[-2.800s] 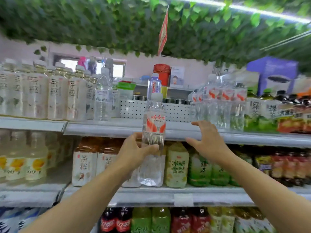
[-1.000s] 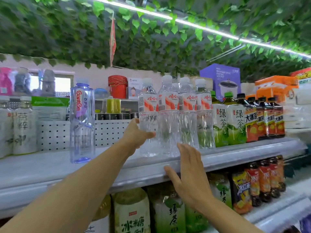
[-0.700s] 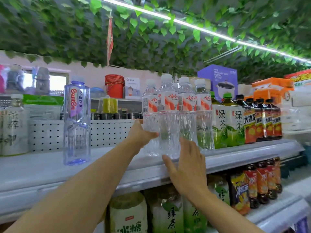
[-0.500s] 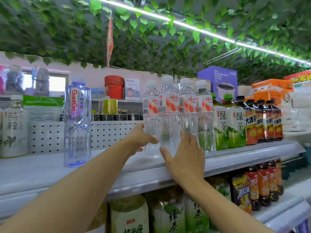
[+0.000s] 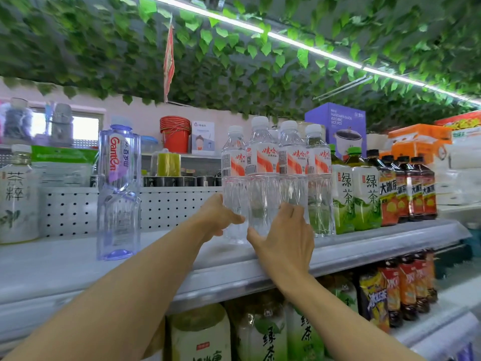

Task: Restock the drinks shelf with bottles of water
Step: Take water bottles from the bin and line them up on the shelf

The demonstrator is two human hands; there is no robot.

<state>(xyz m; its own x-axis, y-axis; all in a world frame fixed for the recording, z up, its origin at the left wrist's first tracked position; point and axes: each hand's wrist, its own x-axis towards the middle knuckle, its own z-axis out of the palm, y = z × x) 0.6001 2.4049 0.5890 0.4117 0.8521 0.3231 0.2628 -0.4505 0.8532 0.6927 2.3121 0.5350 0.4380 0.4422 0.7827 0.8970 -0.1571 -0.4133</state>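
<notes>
Several clear water bottles with red-and-white labels stand in a row on the upper white shelf (image 5: 364,246). My left hand (image 5: 217,217) grips the lower part of the leftmost water bottle (image 5: 233,162), thumb across its front. My right hand (image 5: 285,237) wraps the base of the neighbouring water bottle (image 5: 261,162), which stands slightly forward of the rest. Two more water bottles (image 5: 316,162) stand to their right. Both bottle bases are partly hidden by my hands.
A tall purple-tinted bottle (image 5: 118,188) stands alone to the left, and a pale tea bottle (image 5: 17,196) at the far left. Green tea bottles (image 5: 364,194) and dark iced tea bottles (image 5: 413,191) fill the shelf's right. More drinks sit on the shelf below.
My left hand carried a water bottle up to the upper shelf and set it beside the row. My right hand rose from the shelf edge and closed round the neighbouring bottle.
</notes>
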